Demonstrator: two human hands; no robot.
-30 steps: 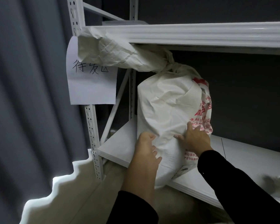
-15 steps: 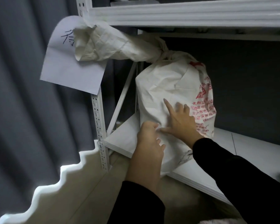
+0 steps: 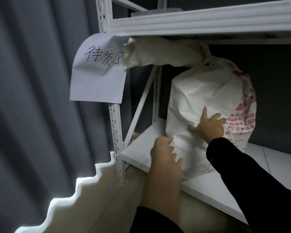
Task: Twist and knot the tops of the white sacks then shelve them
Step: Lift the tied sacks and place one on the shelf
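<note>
**Sack on lower shelf, both hands on it**

White woven sack with red print (image 3: 208, 98) stands upright on the white lower shelf board (image 3: 141, 148), at the board's left end, base close to the front edge. The red print runs down its right side.

Top is tied: the knot sits at the upper rear of the sack, and the twisted white neck (image 3: 166, 54) runs left from it, just under the white ribbed upper shelf beam (image 3: 208, 21). The loose end of the neck reaches the right edge of the white paper sign with black handwritten characters (image 3: 97, 76), which hangs on the white perforated front upright (image 3: 116, 140).

My right hand (image 3: 208, 127) lies flat on the sack's front face, fingers spread and straight, palm pressing the fabric, nothing gripped.

My left hand (image 3: 165, 153) is against the sack's lower left corner, back of the hand to the camera, fingers bent at the fabric. Can't tell whether it grips the cloth or only pushes.

Grey pleated curtain (image 3: 32, 98) hangs left of the rack.
</note>
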